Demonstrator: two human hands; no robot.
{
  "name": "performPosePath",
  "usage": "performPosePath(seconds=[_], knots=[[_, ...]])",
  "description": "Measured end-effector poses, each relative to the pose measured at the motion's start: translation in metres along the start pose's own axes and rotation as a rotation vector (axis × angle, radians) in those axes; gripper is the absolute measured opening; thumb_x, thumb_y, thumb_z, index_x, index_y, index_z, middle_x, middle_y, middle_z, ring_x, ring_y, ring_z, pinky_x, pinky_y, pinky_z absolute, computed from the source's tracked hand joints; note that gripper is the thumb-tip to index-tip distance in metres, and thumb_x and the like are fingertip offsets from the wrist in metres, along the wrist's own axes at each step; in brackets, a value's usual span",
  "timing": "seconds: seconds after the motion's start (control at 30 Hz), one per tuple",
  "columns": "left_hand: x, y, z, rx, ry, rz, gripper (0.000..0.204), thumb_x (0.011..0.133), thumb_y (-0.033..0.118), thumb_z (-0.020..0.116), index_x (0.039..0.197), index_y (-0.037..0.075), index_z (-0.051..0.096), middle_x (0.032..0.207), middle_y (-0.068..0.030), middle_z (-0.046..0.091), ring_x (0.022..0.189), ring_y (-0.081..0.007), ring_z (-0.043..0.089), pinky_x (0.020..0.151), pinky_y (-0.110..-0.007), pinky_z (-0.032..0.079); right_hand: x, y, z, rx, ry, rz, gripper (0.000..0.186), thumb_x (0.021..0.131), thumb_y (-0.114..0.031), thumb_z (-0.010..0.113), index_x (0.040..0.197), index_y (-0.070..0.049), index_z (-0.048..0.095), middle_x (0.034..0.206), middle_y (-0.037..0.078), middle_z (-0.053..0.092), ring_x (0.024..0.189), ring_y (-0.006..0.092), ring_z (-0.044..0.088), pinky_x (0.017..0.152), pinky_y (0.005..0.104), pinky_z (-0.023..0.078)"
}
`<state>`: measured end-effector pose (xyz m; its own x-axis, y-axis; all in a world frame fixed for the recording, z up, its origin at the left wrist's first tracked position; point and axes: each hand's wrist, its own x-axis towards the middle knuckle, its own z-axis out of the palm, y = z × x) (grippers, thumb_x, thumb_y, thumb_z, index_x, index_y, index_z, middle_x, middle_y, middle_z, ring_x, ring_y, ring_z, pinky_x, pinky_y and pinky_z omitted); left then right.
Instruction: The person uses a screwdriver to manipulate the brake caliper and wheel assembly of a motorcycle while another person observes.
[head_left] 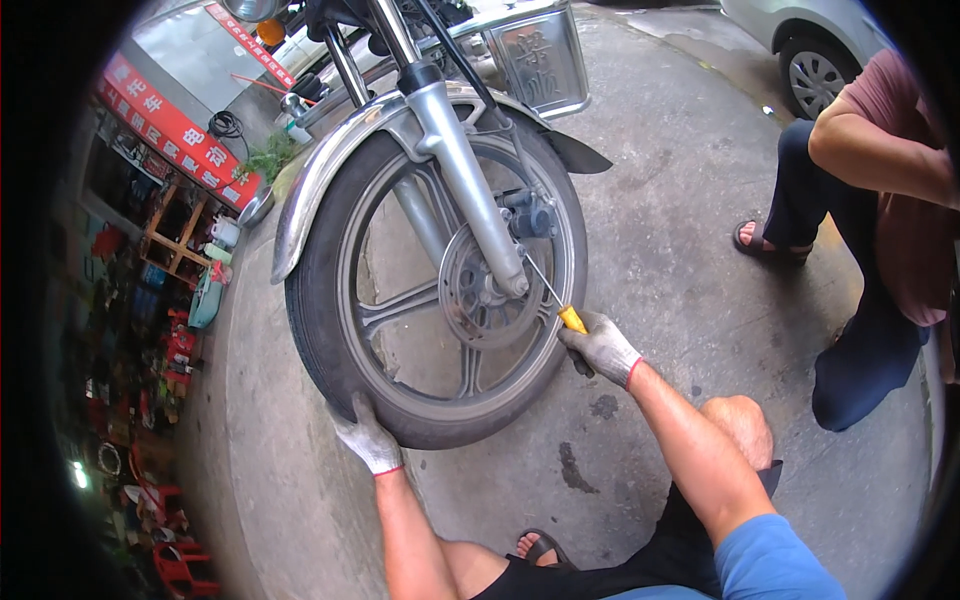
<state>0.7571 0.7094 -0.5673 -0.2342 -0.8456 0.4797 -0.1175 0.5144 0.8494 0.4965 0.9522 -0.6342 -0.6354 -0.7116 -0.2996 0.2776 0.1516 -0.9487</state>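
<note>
A motorcycle front wheel (330,330) stands before me, with a chrome fender (312,180), silver fork leg (465,185), brake disc (470,320) and caliper (530,217). My gloved right hand (600,348) is closed round the yellow handle of a screwdriver (572,319), its thin shaft angled up to the hub area beside the disc, just below the caliper. My gloved left hand (365,435) rests against the lower left of the tire, fingertips on the tread and side; part of its grip is hidden.
A crouching person (880,230) in dark trousers is close on my right. A white car (820,40) stands behind them. A cluttered shop front with red stools (180,565), a wooden rack (175,230) and a metal basin (255,210) lines the left, beyond the concrete pavement (660,200).
</note>
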Motion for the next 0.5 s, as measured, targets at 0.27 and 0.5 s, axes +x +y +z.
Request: performPosePath(seconds=[0.27, 0.5], knots=[[-0.003, 0.008, 0.005, -0.044, 0.033, 0.012, 0.052, 0.089, 0.019, 0.062, 0.130, -0.010, 0.047, 0.124, -0.0200, 0.057, 0.112, -0.0276, 0.054, 0.101, -0.037, 0.038, 0.003, 0.007, 0.004, -0.096, 0.047, 0.000, 0.030, 0.088, -0.027, 0.061, 0.102, -0.001, 0.060, 0.067, 0.006, 0.059, 0.053, 0.0142, 0.058, 0.047, 0.0305, 0.045], [0.000, -0.001, 0.002, -0.060, 0.032, -0.004, 0.051, 0.089, 0.019, 0.062, 0.130, -0.009, 0.047, 0.126, -0.0195, 0.057, 0.114, -0.0274, 0.054, 0.102, -0.037, 0.037, 0.006, 0.013, 0.017, 0.113, 0.014, -0.037, 0.026, 0.087, -0.023, 0.062, 0.097, 0.000, 0.059, 0.066, 0.002, 0.055, 0.049, 0.0108, 0.051, 0.042, 0.0291, 0.040]])
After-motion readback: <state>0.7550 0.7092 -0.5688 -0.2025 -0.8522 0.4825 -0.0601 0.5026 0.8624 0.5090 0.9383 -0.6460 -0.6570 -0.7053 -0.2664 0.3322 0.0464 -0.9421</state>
